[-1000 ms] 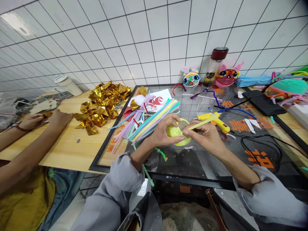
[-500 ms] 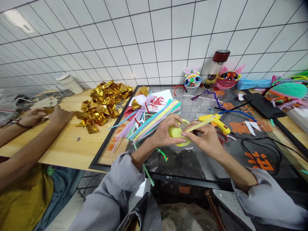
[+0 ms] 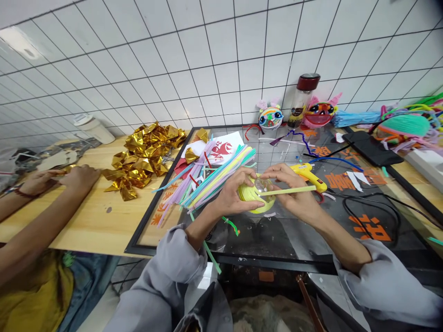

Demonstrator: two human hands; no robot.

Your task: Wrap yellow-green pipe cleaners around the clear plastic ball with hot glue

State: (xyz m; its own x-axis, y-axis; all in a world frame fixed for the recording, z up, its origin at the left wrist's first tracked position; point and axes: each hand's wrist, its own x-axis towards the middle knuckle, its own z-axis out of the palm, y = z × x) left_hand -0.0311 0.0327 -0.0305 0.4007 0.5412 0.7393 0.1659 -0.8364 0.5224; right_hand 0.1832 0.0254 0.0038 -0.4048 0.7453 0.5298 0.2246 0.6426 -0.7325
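Observation:
My left hand [image 3: 232,190] is curled round a clear plastic ball [image 3: 262,185] whose left side is wrapped in coils of yellow pipe cleaner [image 3: 246,192]. My right hand [image 3: 290,186] grips the ball from the right, index finger over its top edge. A loose yellow pipe cleaner end [image 3: 294,190] sticks out to the right, crossing in front of my right fingers; how it is held there is partly hidden. Behind my right hand lies a yellow hot glue gun [image 3: 313,177]. Near my left hand is a bundle of coloured pipe cleaners [image 3: 218,177].
Crumpled gold foil [image 3: 148,150] lies to the left, beside a co-worker's hands [image 3: 78,177]. Two decorated animal-face balls, one white [image 3: 270,118] and one pink [image 3: 320,113], stand by a bottle [image 3: 302,103] at the wall. A black phone [image 3: 374,148] and a black cable [image 3: 363,226] lie right.
My right hand has shifted from pinching the yellow strip to holding the ball's right side. The strip's loose end has swung lower, nearly level. The view has turned slightly.

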